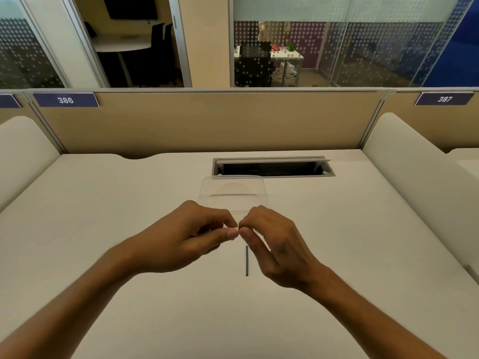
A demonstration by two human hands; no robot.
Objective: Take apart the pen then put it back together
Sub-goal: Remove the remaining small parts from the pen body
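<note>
- Both hands meet at the centre of the frame above the desk; the left hand and right hand have thumbs and forefingers pinched narrow, tips almost touching; something small and clear may sit between them, but I cannot tell what.
- A thin dark rod, likely the ink refill, lies on the desk just below the fingertips, pointing up the frame; the rest of the pen is not plainly visible.
- Judged from this, the pen is apart at least in part; whether this is late dismantling or early reassembly is unclear; the rod is not yet back in.
- A clear plastic container sits just above the hands, with an open cable slot behind it.
- Bare desk spreads to left, right and bottom of the frame; small parts could roll toward the slot.
</note>
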